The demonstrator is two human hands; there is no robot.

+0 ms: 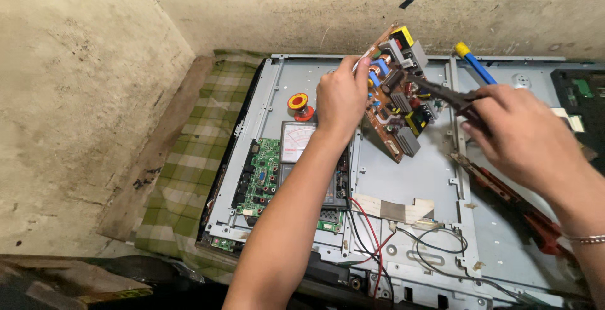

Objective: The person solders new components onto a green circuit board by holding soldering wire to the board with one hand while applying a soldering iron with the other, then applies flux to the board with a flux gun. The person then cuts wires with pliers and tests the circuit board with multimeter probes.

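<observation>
At upper centre my left hand (340, 99) pinches the brown component-crowded circuit board (398, 89) tilted upright, exposing its parts, while my right hand (526, 137) squeezes dark needle-nose pliers (444, 92) into them, above the grey metal television chassis (416, 177)

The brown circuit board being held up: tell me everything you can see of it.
The brown circuit board is tilted up off the grey metal chassis, component side facing the camera. It carries yellow, blue, black and grey parts. The left hand grips its left edge; the right hand points dark pliers at its middle.
</observation>
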